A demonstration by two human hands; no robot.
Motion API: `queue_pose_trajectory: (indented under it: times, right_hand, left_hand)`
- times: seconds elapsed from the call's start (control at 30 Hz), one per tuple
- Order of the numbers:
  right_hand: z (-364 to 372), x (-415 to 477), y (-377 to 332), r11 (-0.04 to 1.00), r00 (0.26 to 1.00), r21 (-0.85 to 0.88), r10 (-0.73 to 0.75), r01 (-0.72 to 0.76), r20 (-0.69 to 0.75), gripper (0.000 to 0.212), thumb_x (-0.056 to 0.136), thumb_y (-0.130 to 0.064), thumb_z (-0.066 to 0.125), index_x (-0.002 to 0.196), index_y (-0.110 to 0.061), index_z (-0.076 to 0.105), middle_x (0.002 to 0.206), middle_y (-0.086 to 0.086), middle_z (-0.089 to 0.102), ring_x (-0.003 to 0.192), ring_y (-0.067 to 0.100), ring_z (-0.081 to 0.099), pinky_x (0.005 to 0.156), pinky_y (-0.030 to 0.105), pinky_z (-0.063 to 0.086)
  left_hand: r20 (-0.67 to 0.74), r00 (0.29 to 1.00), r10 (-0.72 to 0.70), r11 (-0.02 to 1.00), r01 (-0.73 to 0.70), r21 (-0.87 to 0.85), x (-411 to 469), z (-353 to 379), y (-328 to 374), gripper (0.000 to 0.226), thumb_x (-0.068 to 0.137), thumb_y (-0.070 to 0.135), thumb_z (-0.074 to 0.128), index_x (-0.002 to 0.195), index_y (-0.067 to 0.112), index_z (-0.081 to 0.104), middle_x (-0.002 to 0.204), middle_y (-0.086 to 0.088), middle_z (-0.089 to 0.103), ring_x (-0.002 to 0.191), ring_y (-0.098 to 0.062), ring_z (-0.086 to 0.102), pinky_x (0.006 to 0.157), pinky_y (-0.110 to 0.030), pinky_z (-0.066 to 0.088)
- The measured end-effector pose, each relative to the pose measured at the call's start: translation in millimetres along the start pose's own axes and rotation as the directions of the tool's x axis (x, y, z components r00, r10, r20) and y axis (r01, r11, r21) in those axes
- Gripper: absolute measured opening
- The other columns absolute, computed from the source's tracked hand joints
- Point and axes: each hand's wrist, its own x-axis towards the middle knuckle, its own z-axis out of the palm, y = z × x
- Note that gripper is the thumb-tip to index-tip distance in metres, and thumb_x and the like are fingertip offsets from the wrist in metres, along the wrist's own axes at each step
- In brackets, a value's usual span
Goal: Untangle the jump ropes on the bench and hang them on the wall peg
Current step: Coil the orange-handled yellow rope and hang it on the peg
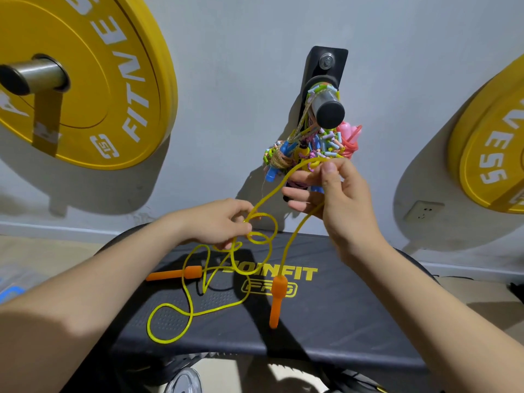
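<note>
Head view: a black padded bench (340,321) stands against a grey wall (226,80) between two yellow weight plates (85,52). A steel wall peg (329,109) carries a bundle of multicoloured beaded ropes (326,146). The left hand (218,222) pinches a coil of the translucent yellow jump rope (170,316) and the right hand (340,194) grips it just below the bundle. The rope's loops and one of its orange handles (173,274) lie on the bench.

The dark bench (340,321) carries yellow rope (167,305) loops and an orange handle (173,274).

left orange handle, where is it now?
Head view, left of centre: the orange handle lies on the black bench, below the left hand, left of the JOINFIT lettering, its yellow rope looping toward the viewer.
</note>
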Motion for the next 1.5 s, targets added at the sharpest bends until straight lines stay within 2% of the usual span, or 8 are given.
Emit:
queue_pose_trajectory:
  times: [0.17, 0.33, 0.53, 0.73, 0.93, 1.03, 1.27, 1.5]
  right_hand:
    - [-12, 10, -4, 0.994, 0.986, 0.065, -0.082, 0.092, -0.146, 0.032, 0.118, -0.023, 0.029, 0.13, -0.011, 0.056, 0.099, 0.01, 0.078, 0.086, 0.038, 0.079, 0.07, 0.043, 0.067]
    - [-24, 14, -1, 0.999, 0.989, -0.032, -0.012, 0.008, -0.146, 0.036, 0.114, -0.019, 0.033, 0.12, -0.005, 0.066, 0.097, 0.013, 0.076, 0.074, 0.027, 0.077, 0.055, 0.031, 0.058]
    - [-31, 9, 9, 0.699, 0.998, -0.712, -0.048, 0.07, 0.051, 0.021, 0.088, -0.023, 0.057, 0.075, -0.02, 0.074, 0.068, -0.002, 0.073, 0.064, 0.014, 0.068, 0.063, 0.035, 0.056]
    - [-24, 0, 27, 0.44, 0.87, -0.887, 0.372, 0.142, 0.324, 0.066, 0.099, -0.053, 0.061, 0.152, -0.029, 0.03, 0.074, 0.0, 0.076, 0.056, 0.006, 0.068, 0.062, 0.031, 0.055]
    - [-17, -1, 31, 0.543, 0.814, -0.832, 0.43, 0.112, 0.391, 0.052, 0.099, -0.054, 0.067, 0.137, -0.03, 0.04, 0.075, 0.004, 0.075, 0.048, 0.015, 0.07, 0.047, 0.033, 0.056]
    - [-19, 7, 31, 0.419, 0.869, -0.887, 0.346, 0.194, 0.353, 0.024, 0.089, -0.042, 0.077, 0.103, -0.028, 0.063, 0.079, -0.002, 0.076, 0.058, 0.008, 0.068, 0.065, 0.035, 0.06]
    - [-35, 0, 36, -0.025, 0.744, -0.975, 0.651, 0.221, 0.152, 0.086, 0.082, -0.005, 0.057, 0.16, -0.024, 0.025, 0.111, 0.01, 0.061, 0.082, 0.02, 0.072, 0.065, 0.034, 0.059]
    - [-27, 0, 36, 0.158, 0.838, -0.962, 0.475, 0.22, 0.27, 0.098, 0.097, -0.045, 0.069, 0.166, -0.035, 0.001, 0.138, 0.017, 0.053, 0.12, 0.035, 0.062, 0.1, 0.044, 0.053]
  left_hand:
    - [0.165, 0.986, -0.007, 0.956, -0.042, 0.29, 0, 0, -5, 0.011, 0.106, 0.029, 0.06, 0.11, 0.035, 0.068, 0.095, -0.003, 0.068, 0.084, -0.019, 0.06, 0.089, -0.043, 0.052]
    - [0.195, 0.981, 0.007, 0.969, -0.055, 0.239, -3, -3, -9, 0.024, 0.096, 0.033, 0.077, 0.119, 0.037, 0.067, 0.069, 0.021, 0.057, 0.064, 0.002, 0.053, 0.063, -0.017, 0.041]
    - [-0.12, 0.981, 0.153, 0.969, -0.124, 0.215, 3, -7, -1, 0.003, 0.101, 0.031, 0.07, 0.102, 0.032, 0.072, 0.071, 0.024, 0.064, 0.064, 0.004, 0.053, 0.063, -0.02, 0.039]
    - [-0.234, 0.943, 0.238, 0.954, -0.182, 0.238, -4, -6, 12, 0.009, 0.104, 0.032, 0.064, 0.097, 0.032, 0.07, 0.08, 0.012, 0.076, 0.071, -0.002, 0.065, 0.067, -0.03, 0.047]
    - [-0.265, 0.914, 0.307, 0.952, -0.299, 0.071, -11, -5, 25, 0.01, 0.092, 0.042, 0.078, 0.091, 0.032, 0.076, 0.08, 0.006, 0.073, 0.073, -0.009, 0.068, 0.074, -0.041, 0.058]
    - [-0.38, 0.878, 0.29, 0.952, -0.304, 0.024, -12, -8, 28, 0.026, 0.081, 0.058, 0.078, 0.089, 0.033, 0.077, 0.08, 0.008, 0.073, 0.073, -0.008, 0.068, 0.072, -0.039, 0.057]
    - [-0.419, 0.882, 0.214, 0.976, -0.212, 0.054, -15, -18, 25, 0.004, 0.084, 0.03, 0.084, 0.084, 0.03, 0.08, 0.075, 0.008, 0.074, 0.066, -0.004, 0.064, 0.069, -0.029, 0.052]
    - [-0.202, 0.947, 0.249, 0.965, -0.26, -0.026, -17, -9, 36, 0.018, 0.083, 0.018, 0.089, 0.098, 0.025, 0.082, 0.073, 0.01, 0.069, 0.063, 0.002, 0.058, 0.063, -0.011, 0.045]
